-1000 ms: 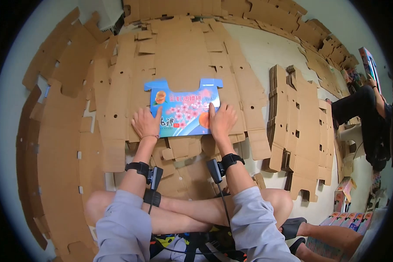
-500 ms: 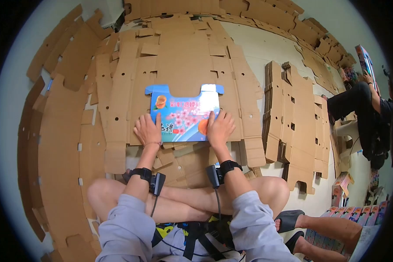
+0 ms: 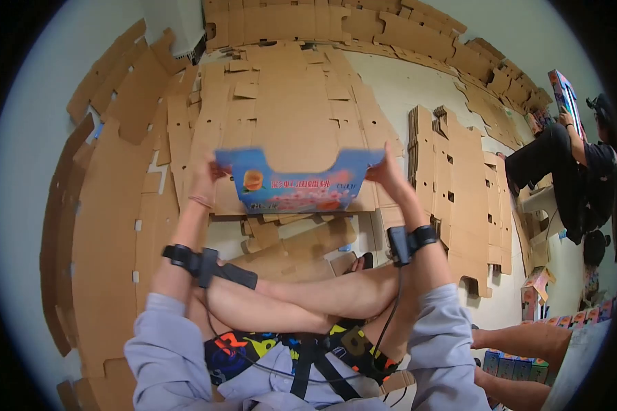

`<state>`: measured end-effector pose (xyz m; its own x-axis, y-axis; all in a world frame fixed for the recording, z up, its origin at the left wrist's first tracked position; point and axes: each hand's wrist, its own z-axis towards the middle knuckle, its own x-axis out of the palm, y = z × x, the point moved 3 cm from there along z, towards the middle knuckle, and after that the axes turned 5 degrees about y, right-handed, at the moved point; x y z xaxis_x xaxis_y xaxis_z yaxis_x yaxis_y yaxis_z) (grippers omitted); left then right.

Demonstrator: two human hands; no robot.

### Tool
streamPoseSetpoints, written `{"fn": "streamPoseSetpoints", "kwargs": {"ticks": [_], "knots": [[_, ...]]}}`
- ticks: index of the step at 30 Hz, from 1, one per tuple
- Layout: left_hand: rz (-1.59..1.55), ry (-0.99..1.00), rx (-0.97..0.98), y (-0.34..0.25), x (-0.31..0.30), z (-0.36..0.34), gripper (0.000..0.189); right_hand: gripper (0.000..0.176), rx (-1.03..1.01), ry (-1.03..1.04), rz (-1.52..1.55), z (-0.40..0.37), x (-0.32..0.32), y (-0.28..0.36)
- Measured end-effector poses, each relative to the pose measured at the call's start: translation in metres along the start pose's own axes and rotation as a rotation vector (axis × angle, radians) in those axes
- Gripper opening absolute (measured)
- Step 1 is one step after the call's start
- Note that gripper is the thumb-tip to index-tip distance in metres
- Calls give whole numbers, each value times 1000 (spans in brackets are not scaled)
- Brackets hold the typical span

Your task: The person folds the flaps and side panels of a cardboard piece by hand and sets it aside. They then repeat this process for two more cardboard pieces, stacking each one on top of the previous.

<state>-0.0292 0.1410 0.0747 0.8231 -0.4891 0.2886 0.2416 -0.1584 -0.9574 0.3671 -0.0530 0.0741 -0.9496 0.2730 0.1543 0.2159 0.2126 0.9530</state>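
Observation:
A blue printed cardboard panel [image 3: 288, 185] with a peach picture, pink blossoms and Chinese lettering is raised and tilted toward me. A wide notch is cut in its top edge. My left hand [image 3: 209, 178] is closed on the side flap at the panel's upper left, its fingers partly behind it and blurred. On the other side, my right hand [image 3: 389, 171] grips the upper right flap, thumb upward. Beneath lies a large flat brown cardboard sheet [image 3: 295, 103], partly covered by the panel.
A stack of folded brown cardboard [image 3: 459, 198] lies to the right. Long cardboard pieces [image 3: 103, 253] line the left side. A seated person [image 3: 562, 157] at the far right holds a printed box [image 3: 566, 99]. Another person's legs [image 3: 521, 339] are at the lower right, near printed boxes [image 3: 517, 366].
Both hands have moved from the panel's lower sides out to its upper flaps. The panel, flat before, is now tilted up, its flaps bent. My forearms have spread apart.

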Motion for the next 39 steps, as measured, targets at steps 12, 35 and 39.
{"fn": "streamPoseSetpoints", "kwargs": {"ticks": [12,35,39], "knots": [[986,-270,-386,-3,-120,-9,71,58,198,-393,-1095,-29,-124,-36],[256,-57,-56,-1,-2,4,84,81,-32,-123,-287,-35,-10,31],[296,179,-129,-2,29,-8,89,68,-45,23,-81,-39,23,47]]}}
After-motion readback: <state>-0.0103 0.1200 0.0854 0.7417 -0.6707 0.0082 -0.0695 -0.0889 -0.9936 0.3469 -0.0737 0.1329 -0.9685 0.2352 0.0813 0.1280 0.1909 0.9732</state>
